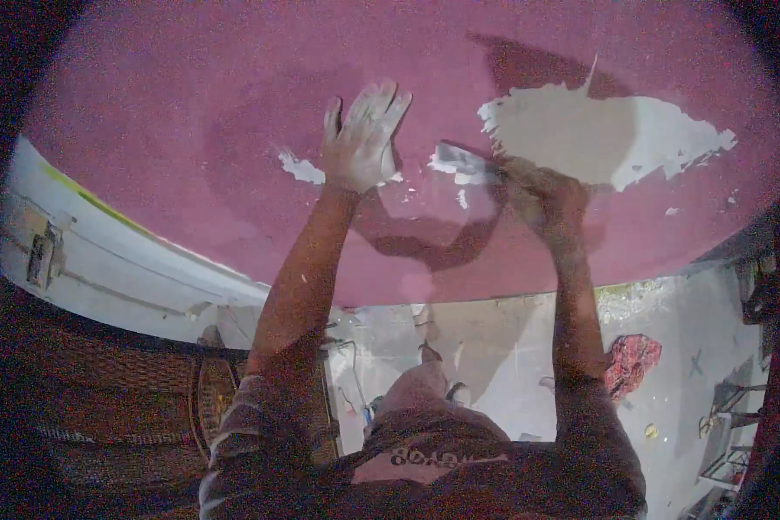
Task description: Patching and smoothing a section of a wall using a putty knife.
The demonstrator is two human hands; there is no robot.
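Note:
My left hand (364,139), pale with white dust, lies flat against the pink wall (277,104) with its fingers stretched upward. Beside its wrist is a small whitish patch (301,168). My right hand (556,201) is closed round the handle of a scraper (466,162), whose blade points left and lies at the wall over a small white spot. Above and right of that hand spreads a large whitish patch (563,130) with ragged edges, partly in shadow. The fingers of my right hand are dim and partly hidden.
Below the wall stretches a light floor (511,364) with a red patterned cloth (633,366) on it. A metal stepladder (728,433) stands at the lower right. Woven brown furniture (130,381) is at the lower left, under a white panelled surface (121,251).

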